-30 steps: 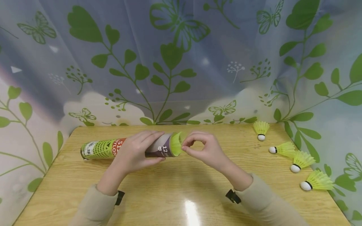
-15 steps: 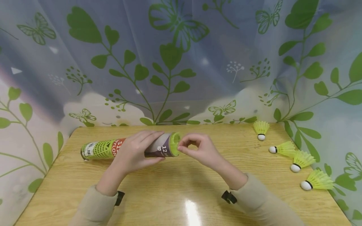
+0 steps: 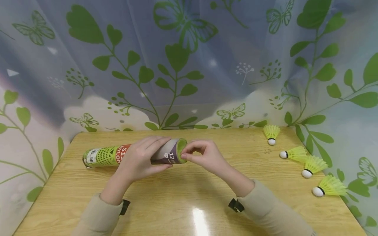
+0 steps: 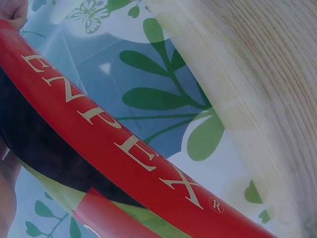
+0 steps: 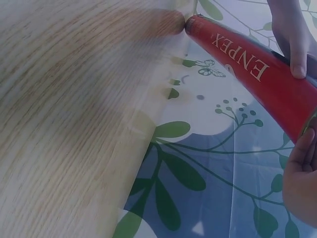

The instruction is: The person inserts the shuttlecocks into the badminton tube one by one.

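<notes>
My left hand grips a shuttlecock tube around its middle. The tube lies sideways over the table, its open mouth facing right. In the right wrist view its red side bears the letters ENPEX; the left wrist view shows that lettering close up. At the mouth, my right hand has thumb and forefinger pinched together on the skirt edge of a yellow-green shuttlecock. Most of this shuttlecock is hidden inside the tube. The right fingertips are right at the rim.
Several yellow shuttlecocks with white heads lie along the right side of the wooden table, one at the back and one nearest the front. A patterned curtain hangs directly behind the table.
My right hand has moved left towards the tube, and the shuttlecock's skirt has slid from sticking out to inside the mouth. The left hand keeps its hold on the tube.
</notes>
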Demonstrator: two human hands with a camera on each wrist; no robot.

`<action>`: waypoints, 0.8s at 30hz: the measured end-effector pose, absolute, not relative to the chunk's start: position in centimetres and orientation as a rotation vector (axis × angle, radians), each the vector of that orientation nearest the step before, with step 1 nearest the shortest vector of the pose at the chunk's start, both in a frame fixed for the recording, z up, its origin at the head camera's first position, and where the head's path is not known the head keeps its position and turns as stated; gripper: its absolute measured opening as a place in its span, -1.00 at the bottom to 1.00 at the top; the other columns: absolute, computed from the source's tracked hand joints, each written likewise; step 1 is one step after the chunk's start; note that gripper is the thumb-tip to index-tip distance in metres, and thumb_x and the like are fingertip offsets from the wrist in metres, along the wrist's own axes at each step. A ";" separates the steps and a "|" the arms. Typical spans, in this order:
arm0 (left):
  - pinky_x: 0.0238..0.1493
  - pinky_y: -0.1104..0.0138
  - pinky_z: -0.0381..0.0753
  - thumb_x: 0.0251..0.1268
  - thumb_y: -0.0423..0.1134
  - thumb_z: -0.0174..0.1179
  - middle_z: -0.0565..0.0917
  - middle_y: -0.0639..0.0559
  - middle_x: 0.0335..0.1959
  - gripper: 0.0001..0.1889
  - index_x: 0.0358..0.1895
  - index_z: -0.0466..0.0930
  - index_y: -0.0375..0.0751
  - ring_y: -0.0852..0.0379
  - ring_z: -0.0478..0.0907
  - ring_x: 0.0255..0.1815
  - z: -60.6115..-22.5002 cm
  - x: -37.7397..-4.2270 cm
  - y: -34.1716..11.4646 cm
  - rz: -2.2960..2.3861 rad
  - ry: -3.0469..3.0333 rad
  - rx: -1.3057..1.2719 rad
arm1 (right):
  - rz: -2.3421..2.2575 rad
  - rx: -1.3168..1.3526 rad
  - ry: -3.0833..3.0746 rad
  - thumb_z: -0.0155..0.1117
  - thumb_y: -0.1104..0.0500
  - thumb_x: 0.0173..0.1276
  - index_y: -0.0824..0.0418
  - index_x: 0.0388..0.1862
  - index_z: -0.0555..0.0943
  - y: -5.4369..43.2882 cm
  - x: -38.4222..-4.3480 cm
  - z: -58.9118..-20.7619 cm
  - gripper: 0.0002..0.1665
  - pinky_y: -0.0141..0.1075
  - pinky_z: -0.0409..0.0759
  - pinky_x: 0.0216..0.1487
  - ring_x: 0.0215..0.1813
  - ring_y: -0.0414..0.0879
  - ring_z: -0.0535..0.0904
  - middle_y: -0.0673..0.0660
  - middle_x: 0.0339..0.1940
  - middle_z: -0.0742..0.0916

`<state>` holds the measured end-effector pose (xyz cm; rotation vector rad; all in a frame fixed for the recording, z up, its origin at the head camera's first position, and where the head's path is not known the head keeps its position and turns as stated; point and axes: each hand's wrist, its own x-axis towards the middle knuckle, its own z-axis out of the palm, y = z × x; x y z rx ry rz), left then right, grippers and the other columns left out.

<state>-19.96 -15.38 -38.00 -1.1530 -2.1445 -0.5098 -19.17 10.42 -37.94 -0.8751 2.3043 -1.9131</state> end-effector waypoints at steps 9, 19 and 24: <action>0.04 0.01 0.85 -0.22 -0.05 0.74 0.80 -0.22 0.08 -0.14 0.26 0.66 -0.34 -0.17 0.80 0.03 -37.8 -20.0 -15.5 -0.498 -2.130 -1.165 | -1.867 -0.858 2.345 0.49 0.41 0.30 0.38 -0.23 0.81 10.1 -19.3 -37.8 -0.92 -0.34 0.76 0.04 -0.25 -0.29 0.69 0.30 -0.28 0.83; 0.04 0.01 0.85 -0.22 -0.04 0.74 0.80 -0.21 0.07 -0.14 0.26 0.66 -0.32 -0.16 0.79 0.02 -38.0 -19.9 -15.6 -0.506 -2.138 -1.161 | -1.850 -0.916 2.305 0.52 0.42 0.26 0.40 -0.17 0.80 10.6 -19.1 -37.8 -0.85 -0.30 0.77 0.07 -0.20 -0.27 0.69 0.30 -0.24 0.82; -0.01 0.02 0.86 -0.24 -0.03 0.74 0.80 -0.20 0.06 -0.13 0.27 0.66 -0.30 -0.15 0.80 0.00 -38.0 -19.8 -15.7 -0.507 -2.147 -1.147 | -1.863 -0.946 2.278 0.49 0.46 0.27 0.43 -0.15 0.78 11.4 -19.2 -37.8 -0.83 -0.31 0.75 0.10 -0.17 -0.27 0.69 0.36 -0.19 0.81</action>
